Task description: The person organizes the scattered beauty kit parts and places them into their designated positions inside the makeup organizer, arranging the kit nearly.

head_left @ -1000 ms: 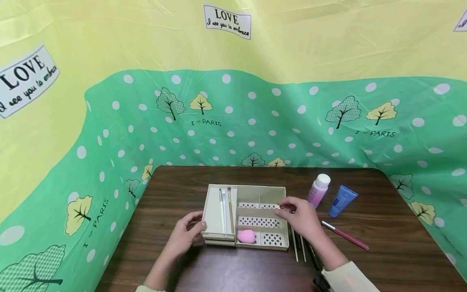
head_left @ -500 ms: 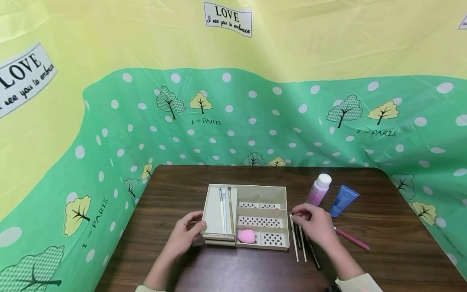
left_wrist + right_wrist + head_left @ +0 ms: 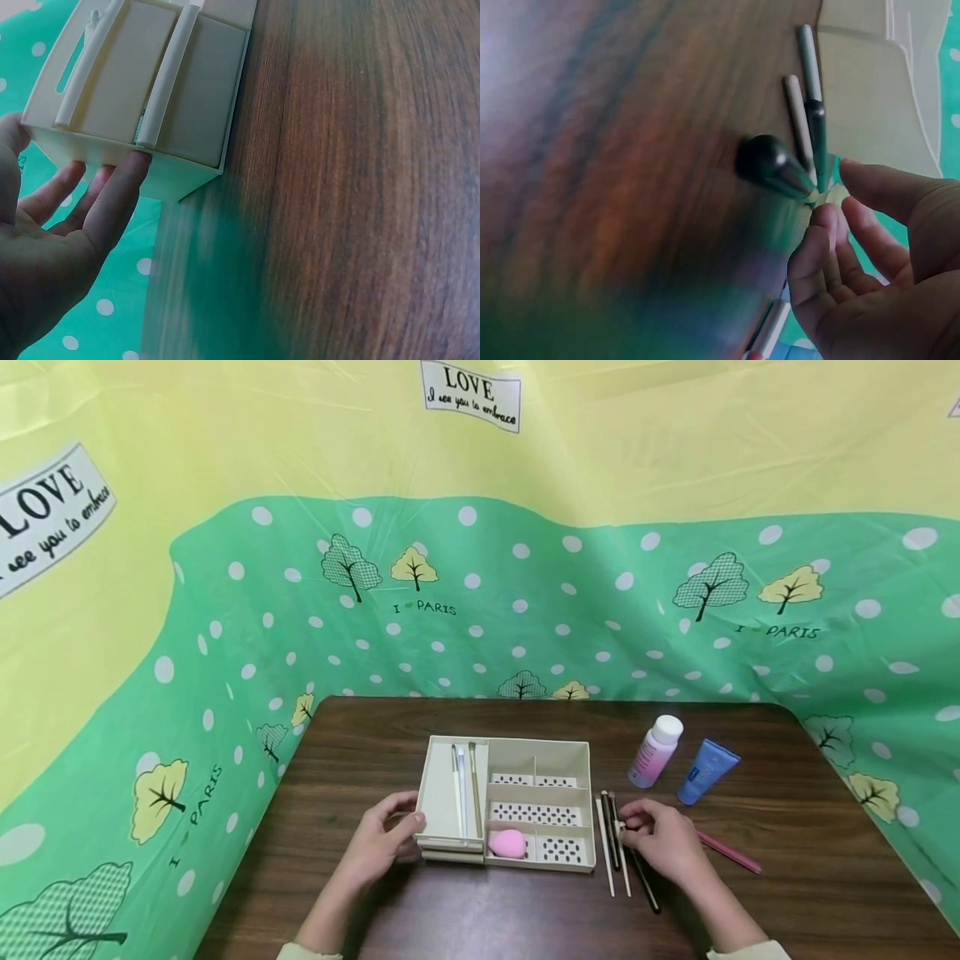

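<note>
My left hand (image 3: 384, 837) holds the front left corner of a beige organizer box (image 3: 540, 865). In the left wrist view, its fingertips touch the box's side beside the drawer fronts (image 3: 193, 94). Thin brushes (image 3: 475, 793) lie in the box's left tray, and a pink makeup sponge (image 3: 507, 843) sits in a front compartment. Right of the box, my right hand (image 3: 663, 842) is at several brushes (image 3: 606, 852) on the table. Its fingertips meet a black-handled brush (image 3: 769, 161) in the right wrist view; whether they pinch it is unclear.
A pink bottle with a white cap (image 3: 655, 752) and a blue tube (image 3: 707, 771) stand at the back right of the wooden table (image 3: 375, 718). A dark pink pencil-like stick (image 3: 729, 850) lies beyond my right hand. Patterned cloth (image 3: 465, 635) hangs behind the table.
My right hand has moved from above the box's right edge to the right, down to the brushes on the table. My left hand has stayed at the box.
</note>
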Demonstrator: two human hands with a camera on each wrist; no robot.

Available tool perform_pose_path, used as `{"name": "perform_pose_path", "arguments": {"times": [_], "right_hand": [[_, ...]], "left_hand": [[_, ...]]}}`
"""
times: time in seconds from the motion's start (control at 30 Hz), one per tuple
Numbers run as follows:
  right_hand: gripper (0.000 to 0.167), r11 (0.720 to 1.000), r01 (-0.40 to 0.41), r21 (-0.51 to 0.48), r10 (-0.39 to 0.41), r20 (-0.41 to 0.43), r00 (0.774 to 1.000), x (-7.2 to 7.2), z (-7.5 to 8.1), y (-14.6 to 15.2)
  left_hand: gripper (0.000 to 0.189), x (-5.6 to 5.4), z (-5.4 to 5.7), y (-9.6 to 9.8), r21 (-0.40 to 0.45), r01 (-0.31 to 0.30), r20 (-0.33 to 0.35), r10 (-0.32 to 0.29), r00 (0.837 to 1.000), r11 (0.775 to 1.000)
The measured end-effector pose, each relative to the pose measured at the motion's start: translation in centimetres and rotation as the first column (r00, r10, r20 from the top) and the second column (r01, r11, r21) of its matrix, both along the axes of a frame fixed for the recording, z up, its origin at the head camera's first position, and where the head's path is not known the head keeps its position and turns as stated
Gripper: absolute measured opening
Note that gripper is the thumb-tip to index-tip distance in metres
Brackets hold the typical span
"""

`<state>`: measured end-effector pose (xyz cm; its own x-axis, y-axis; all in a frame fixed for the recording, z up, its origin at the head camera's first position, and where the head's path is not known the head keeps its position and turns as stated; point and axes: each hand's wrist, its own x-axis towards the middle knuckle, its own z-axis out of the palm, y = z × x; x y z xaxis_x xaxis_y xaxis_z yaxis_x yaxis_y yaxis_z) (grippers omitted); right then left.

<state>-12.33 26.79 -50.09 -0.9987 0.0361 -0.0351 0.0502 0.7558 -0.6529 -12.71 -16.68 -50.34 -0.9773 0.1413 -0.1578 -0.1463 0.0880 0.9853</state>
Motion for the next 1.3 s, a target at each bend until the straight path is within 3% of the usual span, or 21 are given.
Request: {"name": "perform_pose_path", "arguments": {"times": [0.4, 0.77, 1.03, 1.3], "right_hand": [[0.029, 0.999, 0.017, 0.043, -0.02, 0.071, 0.997, 0.5, -0.7, 0.7], [0.029, 0.996, 0.07, -0.059, -0.063, 0.11, 0.992, 0.8, -0.7, 0.8], [0.027, 0.992, 0.086, -0.096, -0.076, 0.1, 0.992, 0.5, -0.1, 1.0], [0.024, 0.995, 0.061, -0.079, -0.057, 0.051, 0.997, -0.4, 1.6, 0.7]], "left_hand": [[0.044, 0.2, -0.2, 0.0, -0.001, -0.004, 0.002, 0.004, 1.0, 1.0], [0.046, 0.5, -0.1, 0.0, 0.003, 0.007, -0.013, -0.007, 1.0, 1.0], [0.045, 0.5, -0.3, 0.0, 0.004, -0.008, -0.006, 0.008, 1.0, 1.0], [0.044, 0.1, 0.1, 0.1, 0.001, -0.015, -0.008, 0.015, 1.0, 1.0]]}}
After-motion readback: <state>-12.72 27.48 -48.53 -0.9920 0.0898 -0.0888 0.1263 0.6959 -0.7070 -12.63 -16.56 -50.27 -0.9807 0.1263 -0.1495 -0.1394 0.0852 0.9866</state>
